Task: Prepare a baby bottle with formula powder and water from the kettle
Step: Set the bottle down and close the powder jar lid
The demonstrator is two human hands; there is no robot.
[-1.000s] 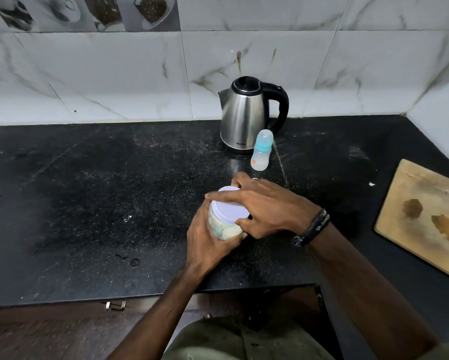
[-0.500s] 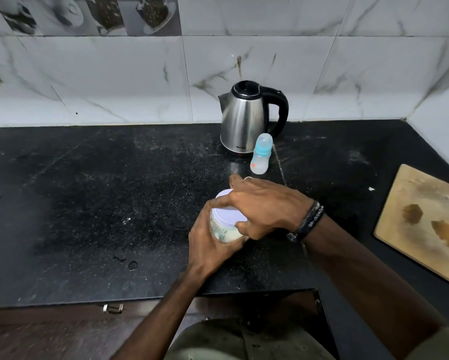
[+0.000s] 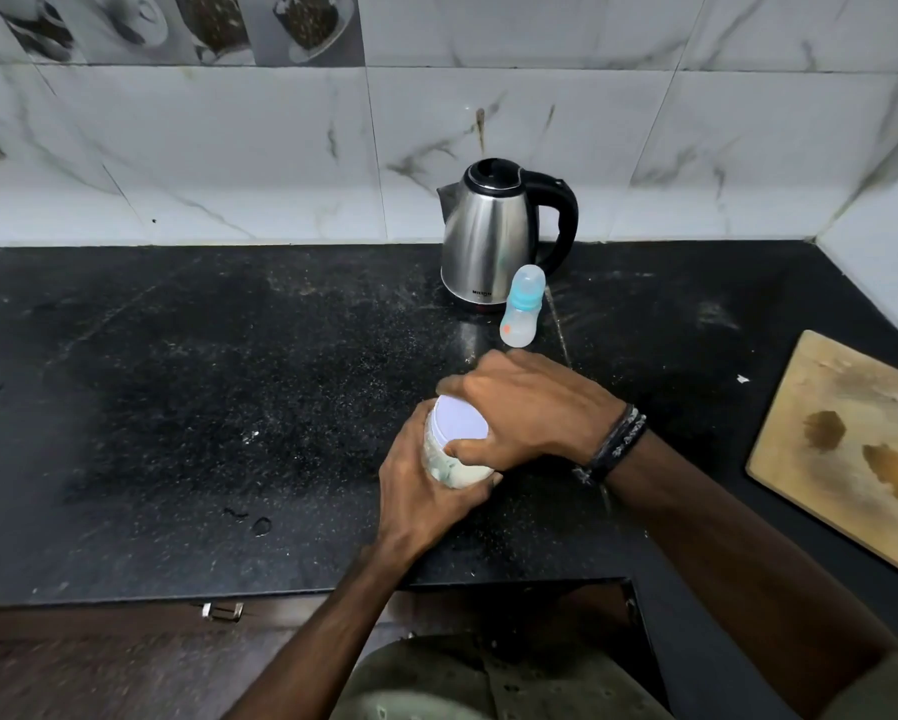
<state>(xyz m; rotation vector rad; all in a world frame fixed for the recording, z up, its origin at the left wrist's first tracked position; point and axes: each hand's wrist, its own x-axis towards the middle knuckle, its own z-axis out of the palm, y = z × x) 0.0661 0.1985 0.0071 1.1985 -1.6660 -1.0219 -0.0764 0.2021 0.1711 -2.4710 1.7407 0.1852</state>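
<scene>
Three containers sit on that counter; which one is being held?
The jar with the pale lid: left hand wraps its body, right hand grips the lid. Kettle and baby bottle stand untouched behind.

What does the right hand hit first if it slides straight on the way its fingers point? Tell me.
The right hand lies over the jar lid with its fingers pointing left. Past the lid, that line looks free: only bare black counter as far as the picture shows. The left hand sits nearer, probably just off that line.

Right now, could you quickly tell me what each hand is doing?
Left hand: closed around the formula jar body.
Right hand: closed on the jar's lid.
</scene>
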